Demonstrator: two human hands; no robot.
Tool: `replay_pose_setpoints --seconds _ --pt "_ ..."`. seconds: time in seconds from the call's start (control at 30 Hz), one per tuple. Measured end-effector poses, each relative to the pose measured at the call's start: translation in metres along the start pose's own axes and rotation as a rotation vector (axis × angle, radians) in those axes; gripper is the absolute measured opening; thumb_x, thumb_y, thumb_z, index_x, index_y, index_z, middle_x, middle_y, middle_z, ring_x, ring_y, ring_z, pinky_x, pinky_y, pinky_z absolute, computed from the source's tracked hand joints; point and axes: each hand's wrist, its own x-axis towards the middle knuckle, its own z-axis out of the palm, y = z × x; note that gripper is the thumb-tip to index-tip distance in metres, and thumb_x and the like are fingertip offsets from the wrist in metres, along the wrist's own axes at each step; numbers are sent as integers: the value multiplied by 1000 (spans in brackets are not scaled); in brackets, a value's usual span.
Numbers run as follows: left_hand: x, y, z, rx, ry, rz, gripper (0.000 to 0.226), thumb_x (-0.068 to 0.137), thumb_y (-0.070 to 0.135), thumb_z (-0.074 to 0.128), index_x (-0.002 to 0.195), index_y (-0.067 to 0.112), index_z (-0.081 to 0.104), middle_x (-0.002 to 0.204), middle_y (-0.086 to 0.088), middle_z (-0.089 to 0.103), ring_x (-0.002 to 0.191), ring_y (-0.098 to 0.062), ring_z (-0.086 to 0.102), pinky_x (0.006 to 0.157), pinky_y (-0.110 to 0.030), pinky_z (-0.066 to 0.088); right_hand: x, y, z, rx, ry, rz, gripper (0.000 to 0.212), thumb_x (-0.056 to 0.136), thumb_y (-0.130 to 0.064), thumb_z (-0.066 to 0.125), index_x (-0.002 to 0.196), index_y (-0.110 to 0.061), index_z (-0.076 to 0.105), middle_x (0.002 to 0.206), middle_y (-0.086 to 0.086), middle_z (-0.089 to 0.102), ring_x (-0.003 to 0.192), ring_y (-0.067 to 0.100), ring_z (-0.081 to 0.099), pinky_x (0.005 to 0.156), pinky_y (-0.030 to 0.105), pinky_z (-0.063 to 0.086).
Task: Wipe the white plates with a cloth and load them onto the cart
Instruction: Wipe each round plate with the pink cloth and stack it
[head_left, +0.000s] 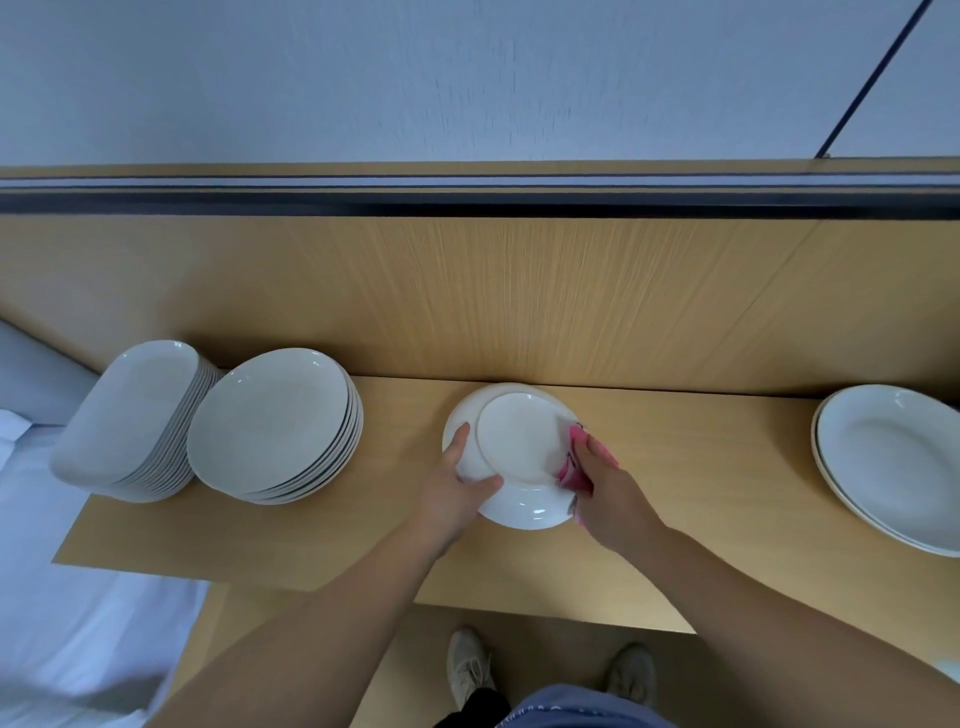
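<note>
Well left of the held plate (514, 441), a stack of oblong plates (130, 415) and a stack of round plates (270, 421) are set on the table (701, 493). The plate, bottom up, is gripped at its left rim by the left hand (452, 488). Against its right rim a pink cloth (576, 475) is pinched by the right hand (608, 493). Glazed china is judged stiff, slippery and breakable; the rim is best clasped. Well right, more plates (893, 462) are stacked.

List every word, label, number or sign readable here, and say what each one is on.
None can be read.
Blue garment at the bottom edge: faint marks on its band, too blurred to read.
Held plate, plate stacks, pink cloth: no print visible.
</note>
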Motion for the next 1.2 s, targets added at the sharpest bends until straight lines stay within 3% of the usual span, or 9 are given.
replay_pose_setpoints --seconds 0.1,0.23,0.37,0.47,0.57,0.8,1.0,1.1,1.2 --pt "0 0 1 -20 -3 -7 93 70 30 78 147 43 28 143 4 42 125 -25 49 98 -48 50 -21 -8 6 -209 -23 -84 62 93 4 44 150 -18 31 157 1 24 146 20 23 113 24 21" --pt "3 -4 3 31 16 24 86 81 18 76 149 38 27 140 0 45 121 -26 52 93 -49 53 -13 -24 -7 -306 10 -244 61 92 3 45 149 -18 34 153 -1 37 142 18 30 108 25 31" --pt "3 -3 5 68 -13 28 87 79 17 77 147 42 29 137 1 47 115 -26 56 85 -49 56 12 -22 -16 -587 -117 -351 66 88 -4 47 150 -21 33 152 -4 38 141 25 26 110 40 33" --pt "2 -2 5 65 -18 24 88 76 21 78 147 42 29 139 2 45 117 -25 55 84 -49 57 15 -13 -14 -646 -261 -345 61 99 -13 41 154 -22 19 160 -1 18 147 31 5 117 45 22" --pt "3 -5 3 79 -30 29 95 64 37 77 145 46 29 141 4 44 119 -24 54 86 -49 56 13 -15 -19 -613 -344 -357 59 103 -13 35 155 -21 8 162 -3 -3 148 24 -13 120 34 9" --pt "11 -8 -1 168 -45 41 88 80 23 76 149 42 24 134 5 46 112 -19 57 83 -42 58 33 -31 -12 -653 -352 -453 59 101 -11 41 154 -23 19 162 -2 12 149 22 3 113 30 24" --pt "10 -2 -3 190 -33 44 92 69 37 78 146 47 28 135 5 51 111 -17 57 83 -43 58 76 -30 -11 -785 -340 -497 59 97 -14 45 152 -25 27 159 -2 23 144 31 14 114 45 26" --pt "11 0 -3 179 -25 43 90 74 32 79 147 43 29 133 6 46 114 -22 55 82 -45 58 82 -31 -24 -740 -307 -386 59 99 -9 40 152 -31 25 161 -9 12 148 22 6 114 35 27" --pt "12 1 -3 185 -24 48 86 78 28 77 148 41 29 136 4 44 118 -24 52 86 -46 57 71 -25 -37 -735 -269 -363 60 97 -7 43 150 -29 29 160 -9 16 145 19 18 103 30 38"
